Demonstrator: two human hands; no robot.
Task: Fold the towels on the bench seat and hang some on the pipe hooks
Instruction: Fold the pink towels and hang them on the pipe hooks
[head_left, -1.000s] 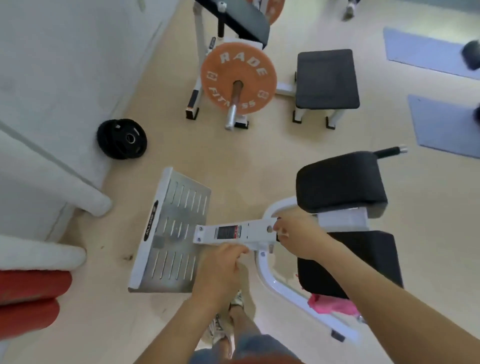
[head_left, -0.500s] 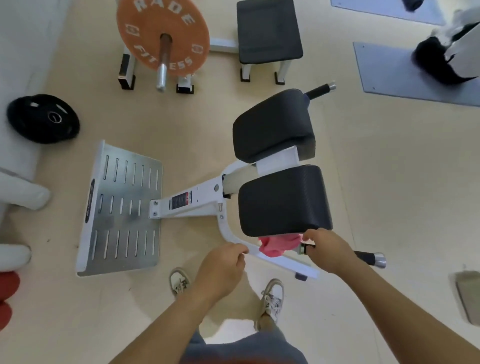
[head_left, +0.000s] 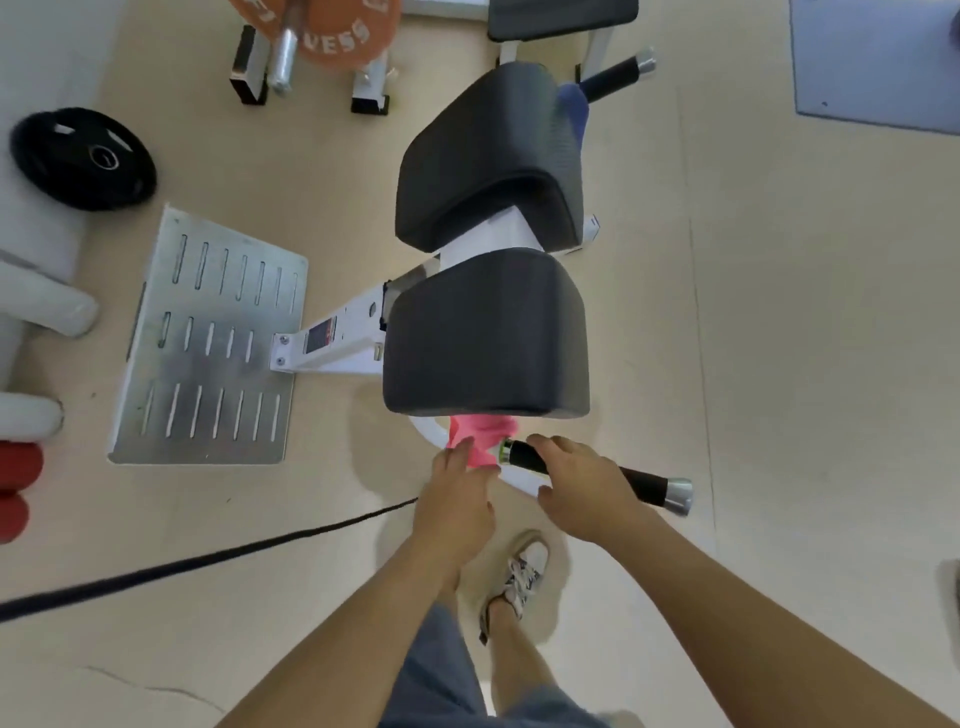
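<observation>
L hand touches 1 pink towel, grip unclear; R hand: fingers wrap 1 handle.

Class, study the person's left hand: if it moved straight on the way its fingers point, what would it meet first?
The pink towel, which shows just below the near black pad. The fingertips of the left hand seem to touch it, though depth is unclear from above.
</observation>
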